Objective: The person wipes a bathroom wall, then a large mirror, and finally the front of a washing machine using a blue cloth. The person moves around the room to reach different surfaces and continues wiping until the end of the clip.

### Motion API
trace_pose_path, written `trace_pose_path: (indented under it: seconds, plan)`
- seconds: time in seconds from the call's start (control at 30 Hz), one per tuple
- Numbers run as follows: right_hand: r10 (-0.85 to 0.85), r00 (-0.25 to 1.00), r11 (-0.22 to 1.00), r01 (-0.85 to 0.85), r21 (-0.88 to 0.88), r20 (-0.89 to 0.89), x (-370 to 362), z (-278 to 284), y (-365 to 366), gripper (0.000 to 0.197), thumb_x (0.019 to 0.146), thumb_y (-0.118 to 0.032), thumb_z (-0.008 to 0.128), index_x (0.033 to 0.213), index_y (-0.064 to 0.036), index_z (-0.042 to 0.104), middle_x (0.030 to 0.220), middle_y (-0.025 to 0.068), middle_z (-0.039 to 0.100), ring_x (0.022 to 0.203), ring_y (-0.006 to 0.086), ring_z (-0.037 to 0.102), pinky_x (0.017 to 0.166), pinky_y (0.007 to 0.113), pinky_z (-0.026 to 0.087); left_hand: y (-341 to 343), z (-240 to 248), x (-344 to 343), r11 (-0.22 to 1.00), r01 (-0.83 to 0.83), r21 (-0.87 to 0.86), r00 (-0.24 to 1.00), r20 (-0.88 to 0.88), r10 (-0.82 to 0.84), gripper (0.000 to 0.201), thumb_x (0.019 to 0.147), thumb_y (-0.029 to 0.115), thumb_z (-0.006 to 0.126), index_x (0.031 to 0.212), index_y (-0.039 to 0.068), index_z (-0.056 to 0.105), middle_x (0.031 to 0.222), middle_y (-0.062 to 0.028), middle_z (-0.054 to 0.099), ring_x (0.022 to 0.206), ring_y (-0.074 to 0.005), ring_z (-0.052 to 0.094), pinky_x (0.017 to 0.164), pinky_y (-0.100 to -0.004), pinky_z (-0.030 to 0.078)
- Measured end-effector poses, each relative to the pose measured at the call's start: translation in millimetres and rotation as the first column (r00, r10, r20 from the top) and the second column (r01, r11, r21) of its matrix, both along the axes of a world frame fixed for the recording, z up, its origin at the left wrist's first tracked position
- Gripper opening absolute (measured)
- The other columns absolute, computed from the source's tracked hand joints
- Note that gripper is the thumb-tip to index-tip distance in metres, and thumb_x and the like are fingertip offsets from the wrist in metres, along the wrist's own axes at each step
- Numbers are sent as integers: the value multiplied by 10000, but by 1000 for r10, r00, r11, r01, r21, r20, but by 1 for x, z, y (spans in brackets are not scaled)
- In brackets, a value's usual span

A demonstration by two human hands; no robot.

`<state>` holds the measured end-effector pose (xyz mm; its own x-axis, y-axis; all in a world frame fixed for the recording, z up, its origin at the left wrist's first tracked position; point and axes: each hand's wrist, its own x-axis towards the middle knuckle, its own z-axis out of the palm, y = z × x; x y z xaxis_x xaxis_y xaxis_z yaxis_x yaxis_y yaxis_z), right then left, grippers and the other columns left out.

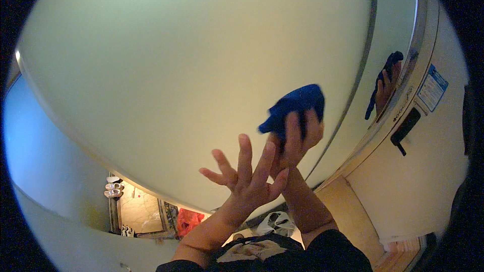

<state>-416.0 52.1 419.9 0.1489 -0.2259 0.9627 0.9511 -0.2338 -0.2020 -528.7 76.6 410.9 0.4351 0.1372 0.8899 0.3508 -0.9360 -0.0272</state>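
Observation:
A crumpled blue cloth (297, 102) is gripped in my right hand (298, 138), its fingers bent over the lower part. Behind it rises a large, smooth, pale greenish panel (191, 65) that fills most of the view. The cloth appears to be at the panel's surface, though whether it touches cannot be told. My left hand (247, 176) is open just below and to the left, fingers spread, holding nothing. Its fingertips overlap the panel in view; contact is unclear. The right wrist is partly hidden behind the left hand.
A narrow reflective strip (398, 30) at the right mirrors a hand and cloth. Beyond it stands a pale door with a dark handle (406, 127) and a blue-and-white label (432, 88). Low down are shoes (114, 187), a red bag (189, 220) and a white-and-dark bundle (276, 223).

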Motion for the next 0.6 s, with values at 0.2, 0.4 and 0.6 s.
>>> trace_pose_path:
  seconds: [0.2, 0.4, 0.6]
  plan:
    - [-4, 983, 985, 35, -166, 185, 25, 29, -14, 352, 846, -354, 517, 1129, -146, 538, 1241, 208, 431, 1158, 334, 380, 970, 548, 235, 2, -6, 18, 994, -42, 101, 999, -2, 43, 560, 832, 519, 383, 1301, 216, 430, 1388, -153, 316, 1298, -456, 94, 937, -664, -129]
    - [-66, 996, 995, 61, -80, -52, 50, 34, -35, 433, 866, -188, 454, 1256, -4, 425, 1320, 210, 329, 1172, 350, 339, 986, 454, 260, -4, -1, 15, 980, -151, 128, 987, -35, 156, 529, 794, 544, 424, 1247, 282, 496, 1434, -184, 186, 1301, -483, -17, 913, -678, -153]
    - [-17, 991, 1000, 19, 8, -130, 44, -13, -28, 416, 837, -215, 499, 1209, -28, 491, 1289, 240, 373, 1148, 397, 332, 975, 539, 200, -12, -1, 31, 981, -157, 113, 987, -8, 159, 515, 793, 533, 431, 1239, 285, 505, 1426, -199, 195, 1296, -493, -24, 906, -685, -152]
